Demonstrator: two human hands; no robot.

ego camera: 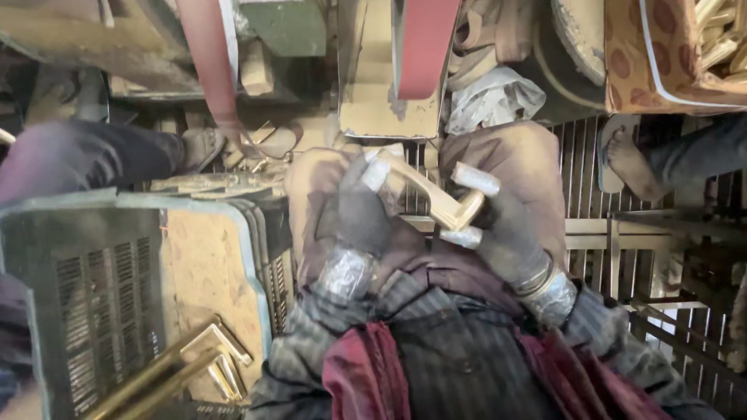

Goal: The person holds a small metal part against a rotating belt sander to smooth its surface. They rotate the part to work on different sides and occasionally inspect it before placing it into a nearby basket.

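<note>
Brass-coloured lever handle [433,201] sits between both gloved hands, raised above the person's knees and just in front of the lower end of a red sanding belt [424,47]. The left hand [354,214], in a dark dusty glove with pale tape around a fingertip, closes its fingers [375,175] around the upper end of the handle. The right hand [498,225], likewise gloved and taped, has its fingers [475,179] curled around the bent lower end, pinching it from the right. Tape also wraps both wrists. To the left, a grey plastic crate [85,288] stands on the floor, and several more shiny brass handles [183,365] lie in it against a brown board. A second red belt [206,58] runs at upper left. At upper right another person's bare foot in a sandal [626,159] rests on a metal grating [580,171], beside a patterned orange box [646,62] holding pale pieces.
</note>
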